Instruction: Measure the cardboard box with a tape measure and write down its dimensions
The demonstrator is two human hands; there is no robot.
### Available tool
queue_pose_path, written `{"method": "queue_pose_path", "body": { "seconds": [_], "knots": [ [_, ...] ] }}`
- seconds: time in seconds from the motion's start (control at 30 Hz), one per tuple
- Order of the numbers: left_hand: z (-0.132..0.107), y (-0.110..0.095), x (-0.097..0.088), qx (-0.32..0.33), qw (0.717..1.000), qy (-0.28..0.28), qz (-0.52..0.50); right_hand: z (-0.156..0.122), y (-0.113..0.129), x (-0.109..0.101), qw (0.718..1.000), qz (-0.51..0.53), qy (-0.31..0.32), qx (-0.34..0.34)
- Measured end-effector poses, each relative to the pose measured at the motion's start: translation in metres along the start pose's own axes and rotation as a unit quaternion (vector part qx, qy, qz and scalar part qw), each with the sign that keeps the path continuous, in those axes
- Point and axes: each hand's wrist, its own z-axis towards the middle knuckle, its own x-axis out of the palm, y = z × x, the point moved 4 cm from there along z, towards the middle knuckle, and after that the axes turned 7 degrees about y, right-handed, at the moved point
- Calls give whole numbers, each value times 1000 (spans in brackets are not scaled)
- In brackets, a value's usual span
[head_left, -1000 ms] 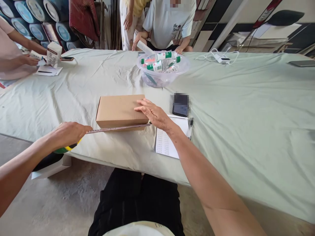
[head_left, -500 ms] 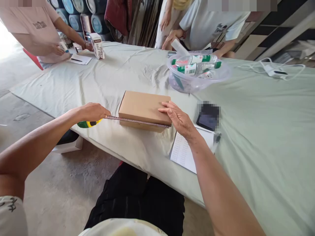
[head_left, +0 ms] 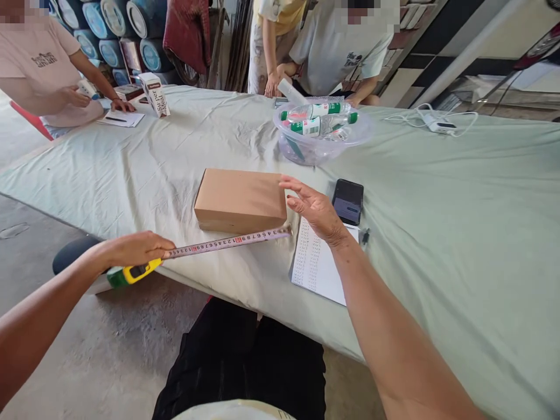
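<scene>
A brown cardboard box (head_left: 240, 195) lies on the cloth-covered table. My left hand (head_left: 142, 248) grips a tape measure (head_left: 227, 241) near the table's front edge. Its yellow and green case hangs below my fingers, and the pulled-out blade slants rightward in front of the box, apart from its front face. By the box's right end is my right hand (head_left: 312, 207), its fingers spread and the fingertips at the upper right corner; whether they touch it I cannot tell. Under my right forearm lies a sheet of paper (head_left: 312, 262) with columns of handwriting.
Behind the sheet lies a phone (head_left: 349, 200), with a pen (head_left: 365, 236) nearby. A clear plastic basin (head_left: 301, 153) holds several bottles. White cables (head_left: 431, 119) lie at the right. Across the table are people, a carton (head_left: 155, 96) and papers (head_left: 122, 119).
The tape blade has come away from the box's front and swung toward me, with my left hand lower. My right hand has lifted off the box top to its right end.
</scene>
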Motion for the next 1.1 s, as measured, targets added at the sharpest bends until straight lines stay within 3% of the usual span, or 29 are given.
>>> {"method": "queue_pose_path", "body": {
  "seconds": [0.07, 0.13, 0.23, 0.37, 0.57, 0.63, 0.77, 0.93, 1.1],
  "knots": [
    [-7, 1, 21, -10, 989, 17, -148, -6, -6, -5, 1000, 7, -23, 10],
    [-11, -3, 42, -4, 967, 16, -253, -11, -15, 0, 999, -34, -1, 42],
    [-7, -14, 76, 4, 917, -3, -398, -15, -27, 16, 990, -127, 39, 50],
    [11, -39, 116, 60, 846, 6, -531, -17, -32, 35, 975, -221, 0, 33],
    [29, -70, 135, 121, 774, -12, -622, -36, -23, 48, 922, -383, -57, -22],
    [30, -74, 136, 113, 769, -18, -629, -44, -18, 44, 908, -413, -63, -14],
    [27, -79, 134, 96, 794, -38, -599, -50, 5, 26, 898, -434, -70, 15],
    [27, -82, 130, 78, 794, -70, -599, -26, 30, 6, 898, -433, -28, 75],
    [34, -89, 127, 58, 800, -87, -590, -2, 27, -5, 926, -353, -20, 131]
  ]
}}
